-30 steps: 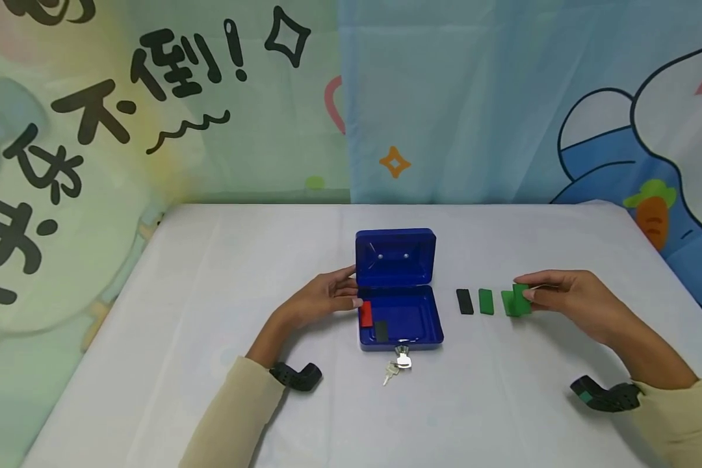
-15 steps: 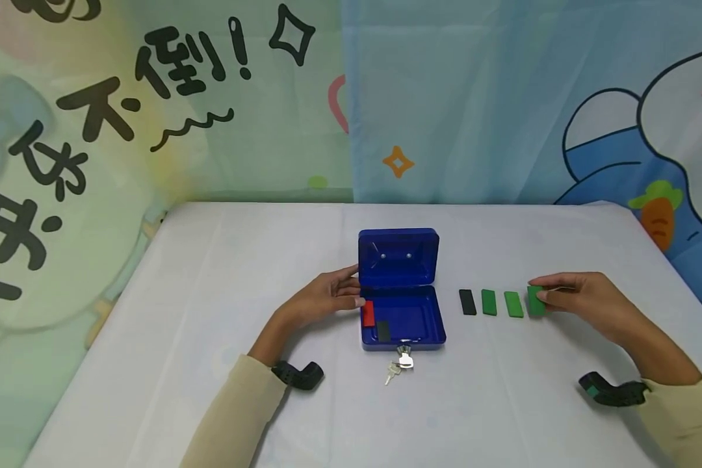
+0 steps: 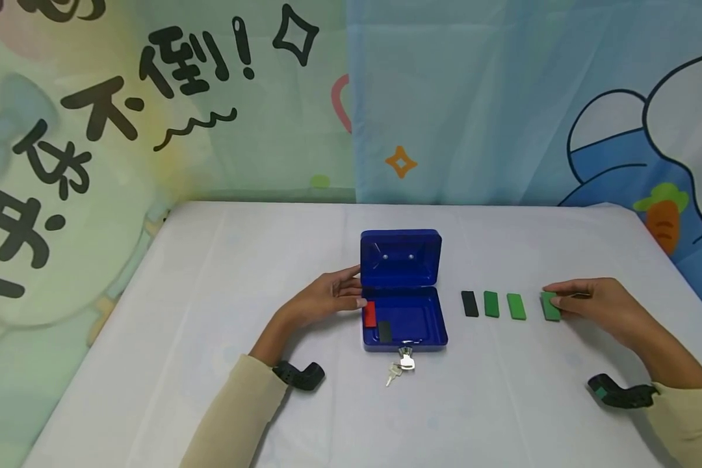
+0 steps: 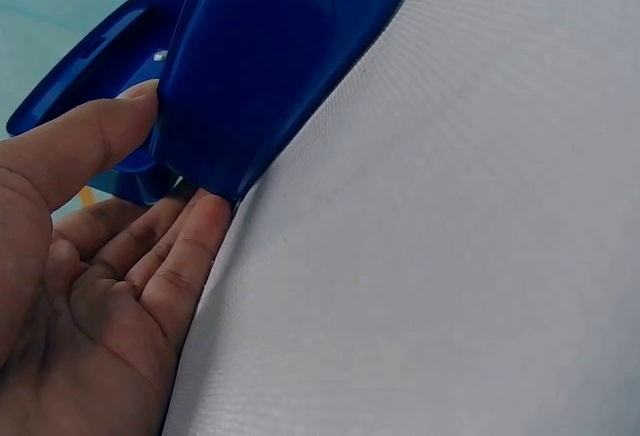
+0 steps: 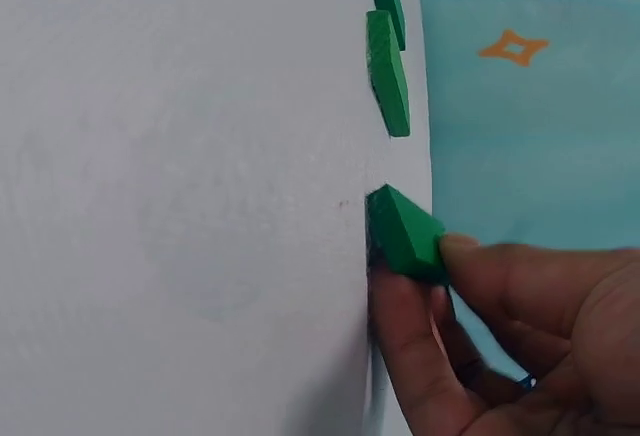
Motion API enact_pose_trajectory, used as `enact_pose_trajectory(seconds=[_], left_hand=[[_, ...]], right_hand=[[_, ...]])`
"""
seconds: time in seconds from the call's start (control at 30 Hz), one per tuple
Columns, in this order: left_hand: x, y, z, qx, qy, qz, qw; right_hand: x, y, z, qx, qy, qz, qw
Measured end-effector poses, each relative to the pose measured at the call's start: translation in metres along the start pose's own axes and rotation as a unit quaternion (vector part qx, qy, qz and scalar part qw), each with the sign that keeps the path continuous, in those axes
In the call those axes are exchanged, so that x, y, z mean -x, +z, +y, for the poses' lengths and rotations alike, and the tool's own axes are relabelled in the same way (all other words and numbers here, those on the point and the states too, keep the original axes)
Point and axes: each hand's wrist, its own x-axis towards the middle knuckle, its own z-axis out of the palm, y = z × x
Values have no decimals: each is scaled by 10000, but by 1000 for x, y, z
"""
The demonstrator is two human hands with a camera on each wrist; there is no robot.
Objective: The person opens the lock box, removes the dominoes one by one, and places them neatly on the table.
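Observation:
A blue metal cash box [image 3: 403, 318] stands with its lid raised. A red domino [image 3: 370, 314] and a dark domino [image 3: 384, 332] lie inside it at the left. My left hand [image 3: 322, 299] rests against the box's left side. In the left wrist view the thumb [image 4: 125, 121] touches the box's upper edge, and the fingers lie lower along its wall. To the right of the box, my right hand [image 3: 599, 305] pinches a green domino [image 5: 405, 234] between thumb and fingers. The domino is tilted at the table surface.
Between box and right hand, a black domino [image 3: 470, 303] and two green dominoes [image 3: 491, 304] lie in a row. A lock with keys [image 3: 394, 372] hangs at the box's front. White cloth [image 3: 339, 422] covers the table; a printed curtain [image 3: 474, 97] hangs behind.
My right hand has carried the pinched green domino rightward, off the neighbouring green one, and down to the table. My left hand stays at the box. The view has shifted slightly.

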Motion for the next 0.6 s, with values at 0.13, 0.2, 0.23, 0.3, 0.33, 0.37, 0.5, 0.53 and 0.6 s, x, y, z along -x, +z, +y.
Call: enact_pose_trajectory(seconds=[0.13, 0.2, 0.23, 0.3, 0.33, 0.37, 0.5, 0.53, 0.6], left_hand=[[-2, 0, -3, 47, 41, -31, 10000], [-2, 1, -4, 84, 50, -40, 9999], [-2, 1, -4, 103, 50, -41, 9999], [-2, 1, -4, 111, 42, -35, 9999], [-2, 1, -4, 109, 33, -28, 9999], [-3, 0, -5, 109, 21, -18, 9999], [-3, 0, -4, 78, -33, -12, 10000], [-2, 0, -4, 80, -47, -17, 10000], [-2, 0, -3, 91, -61, -34, 9999]], right_hand=[[2, 1, -1, 171, -29, 198, 9997], [2, 2, -2, 237, -42, 269, 9994], [3, 2, -2, 281, -42, 293, 9992], [2, 2, -3, 375, -27, 304, 9988], [2, 2, -3, 407, -9, 283, 9988], [1, 3, -4, 435, 15, 261, 9987], [-2, 3, -4, 451, 159, 173, 9987], [-2, 3, -4, 416, 195, 160, 9988], [-3, 3, -4, 389, 261, 146, 9988]])
